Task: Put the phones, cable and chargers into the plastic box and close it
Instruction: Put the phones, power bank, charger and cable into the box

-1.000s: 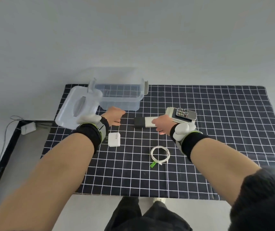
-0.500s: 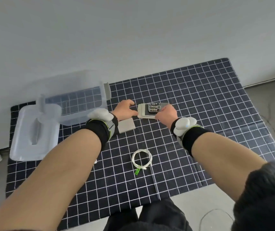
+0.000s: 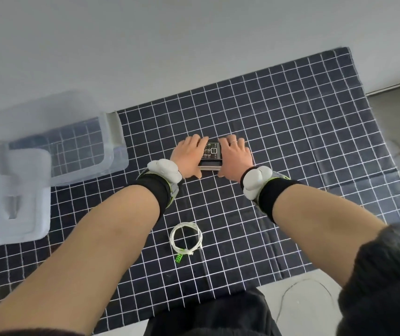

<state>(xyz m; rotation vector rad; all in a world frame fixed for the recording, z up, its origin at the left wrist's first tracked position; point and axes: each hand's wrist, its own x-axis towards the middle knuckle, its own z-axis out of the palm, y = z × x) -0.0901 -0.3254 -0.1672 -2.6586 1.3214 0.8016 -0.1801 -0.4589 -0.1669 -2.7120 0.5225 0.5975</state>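
Observation:
A small black keypad phone (image 3: 210,153) lies on top of a flat pale phone whose near edge (image 3: 209,168) shows beneath it, mid-mat. My left hand (image 3: 187,158) presses the stack's left side and my right hand (image 3: 234,156) its right side, fingers curled over the far edge. A coiled white cable (image 3: 186,239) with a green tag lies on the mat nearer me. The clear plastic box (image 3: 111,151) stands open at the back left, its lid (image 3: 12,197) lying flat beside it. The chargers are hidden, behind my left arm or hand.
The black grid mat (image 3: 291,154) covers the floor up to a white wall behind. Bare grey floor (image 3: 397,112) with a thin wire lies to the right. My dark trousers (image 3: 208,316) show at the bottom edge.
My view swung right and tilted. Both hands closed in on the stacked phones, my left coming across from beside the box; the stack now points away from me between my palms.

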